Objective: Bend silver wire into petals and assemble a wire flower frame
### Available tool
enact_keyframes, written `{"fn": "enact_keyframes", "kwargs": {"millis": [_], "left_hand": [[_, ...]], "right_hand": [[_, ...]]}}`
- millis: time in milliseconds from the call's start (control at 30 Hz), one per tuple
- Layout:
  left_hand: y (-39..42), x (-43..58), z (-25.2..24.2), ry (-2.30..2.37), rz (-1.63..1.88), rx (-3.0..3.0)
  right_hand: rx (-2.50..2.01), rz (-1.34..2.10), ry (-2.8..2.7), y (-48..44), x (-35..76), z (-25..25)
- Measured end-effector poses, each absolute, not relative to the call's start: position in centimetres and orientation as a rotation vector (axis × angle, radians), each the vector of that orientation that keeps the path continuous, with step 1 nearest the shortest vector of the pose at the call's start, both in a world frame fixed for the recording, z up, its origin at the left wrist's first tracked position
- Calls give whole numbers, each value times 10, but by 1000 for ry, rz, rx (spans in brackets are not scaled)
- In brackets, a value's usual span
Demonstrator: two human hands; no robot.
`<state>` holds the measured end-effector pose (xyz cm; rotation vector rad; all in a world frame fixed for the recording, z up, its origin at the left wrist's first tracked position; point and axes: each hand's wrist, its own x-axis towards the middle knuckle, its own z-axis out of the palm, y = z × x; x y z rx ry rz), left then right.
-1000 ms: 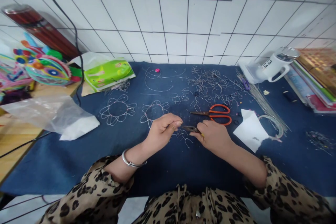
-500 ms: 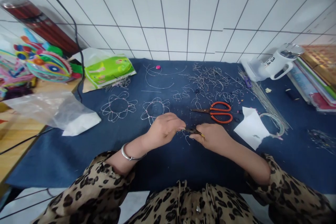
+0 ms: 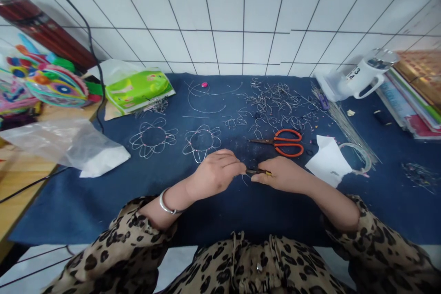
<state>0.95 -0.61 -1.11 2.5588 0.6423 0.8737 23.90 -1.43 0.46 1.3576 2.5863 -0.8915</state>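
My right hand is closed round a pair of pliers, whose dark jaws point left toward my other hand. A thin piece of wire is pinched in the fingertips of my left hand, and its curved end hangs below the plier tips. Whether the jaws grip the wire is too small to tell. Just beyond my left hand lies a flower-shaped wire ring, and a second wire flower rests to its left. Scissors with orange handles lie beyond my right hand.
Tangled wire pieces spread across the back of the blue cloth. At right are white paper, a tape roll, straight wires and a white mug. A green packet and a plastic bag lie left.
The plier jaws now lie flatter and show more plainly, and my left fingers have turned slightly over the wire. The whole view has shifted a little.
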Motion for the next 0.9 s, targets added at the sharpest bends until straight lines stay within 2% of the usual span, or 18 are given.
{"fn": "enact_keyframes", "kwargs": {"millis": [200,300,633,900], "left_hand": [[-1,16,-14,980,880,1192],[4,16,-19,973,895,845],[12,9,-26,927,845,991],[14,8,-32,889,756,1664]], "right_hand": [[1580,-835,2653,-16,240,8],[1673,-875,2624,-14,240,8],[1788,-895,2603,-10,237,2],[1821,-924,2567,-9,237,2]]}}
